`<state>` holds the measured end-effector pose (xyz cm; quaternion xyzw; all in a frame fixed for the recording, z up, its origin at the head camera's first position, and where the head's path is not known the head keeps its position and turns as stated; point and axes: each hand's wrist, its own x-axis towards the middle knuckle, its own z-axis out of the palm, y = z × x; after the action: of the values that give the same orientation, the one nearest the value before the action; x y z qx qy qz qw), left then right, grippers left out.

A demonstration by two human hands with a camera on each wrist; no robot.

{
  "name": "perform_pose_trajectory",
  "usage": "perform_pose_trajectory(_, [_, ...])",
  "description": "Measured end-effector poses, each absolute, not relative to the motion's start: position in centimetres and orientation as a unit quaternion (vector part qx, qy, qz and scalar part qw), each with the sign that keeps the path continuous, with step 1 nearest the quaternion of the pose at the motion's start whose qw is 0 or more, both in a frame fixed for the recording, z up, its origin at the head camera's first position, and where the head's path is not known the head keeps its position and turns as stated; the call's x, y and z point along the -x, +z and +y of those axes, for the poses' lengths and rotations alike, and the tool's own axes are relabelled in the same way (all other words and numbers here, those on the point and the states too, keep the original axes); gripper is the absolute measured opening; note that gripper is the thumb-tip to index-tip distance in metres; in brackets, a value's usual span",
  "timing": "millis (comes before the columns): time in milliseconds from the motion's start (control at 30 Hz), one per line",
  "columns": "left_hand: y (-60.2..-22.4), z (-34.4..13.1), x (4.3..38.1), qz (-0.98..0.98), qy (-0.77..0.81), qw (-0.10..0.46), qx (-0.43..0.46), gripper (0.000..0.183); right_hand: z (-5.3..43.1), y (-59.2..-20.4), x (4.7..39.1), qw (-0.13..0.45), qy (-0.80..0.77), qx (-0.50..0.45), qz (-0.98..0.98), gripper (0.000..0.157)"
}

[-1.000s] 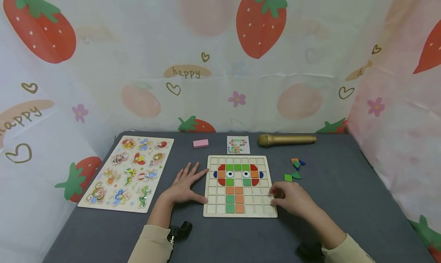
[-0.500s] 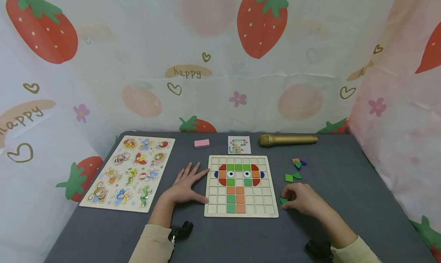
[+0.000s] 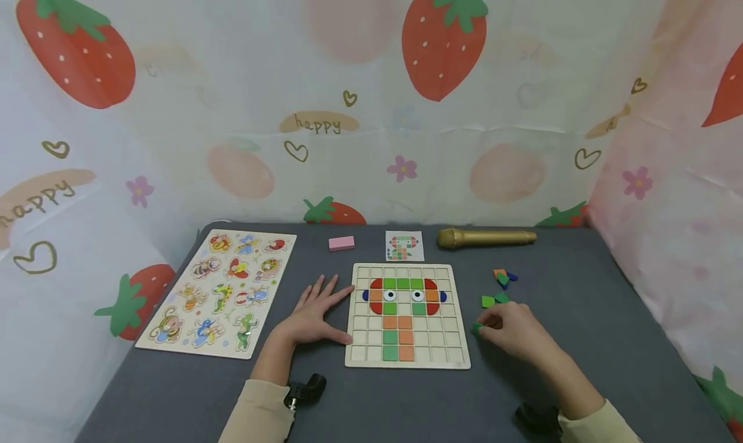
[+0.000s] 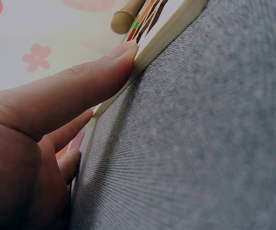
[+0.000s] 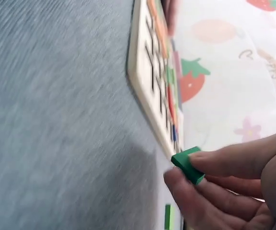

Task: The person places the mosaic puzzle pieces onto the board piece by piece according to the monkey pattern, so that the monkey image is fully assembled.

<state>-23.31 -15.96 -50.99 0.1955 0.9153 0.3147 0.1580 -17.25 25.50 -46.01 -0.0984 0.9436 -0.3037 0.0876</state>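
In the head view, the wooden grid board (image 3: 453,338) lies flat at the table's middle, with red, green, orange, blue and eye-printed tiles set in its squares. My left hand (image 3: 309,319) rests beside it with fingers spread; thumb and fingertips touch the board's left edge, as the left wrist view also shows at the thumb (image 4: 104,67). Just off the board's right side, my right hand (image 3: 513,327) pinches a small green block (image 5: 188,165) between thumb and fingers. Several loose pieces lie behind that hand, including a green square (image 3: 488,302) and an orange piece (image 3: 498,273).
A picture card (image 3: 404,246) with a tile pattern lies behind the board. A pink block (image 3: 341,243) and a gold microphone (image 3: 486,238) are at the back. On the left lies an insect-picture puzzle board (image 3: 223,291). A printed cloth (image 3: 371,191) hangs behind the table.
My right hand has moved rightward from the board's right edge, then slightly away from me, and the green block now shows in its fingers. My left hand has stayed in place.
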Motion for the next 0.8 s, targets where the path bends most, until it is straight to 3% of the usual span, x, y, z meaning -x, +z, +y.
perform_pose_trajectory(267, [-50.9,-15.8,23.3,0.916,0.311,0.159,-0.197,0.106,23.7,-45.8,17.9,0.052,-0.338,0.108,0.933,0.005])
perform_pose_trajectory(800, [-50.9,-15.8,23.3,0.914,0.316,0.158,-0.201,0.107,18.8,-47.1,19.5,0.076,-0.357,0.134,0.921,0.004])
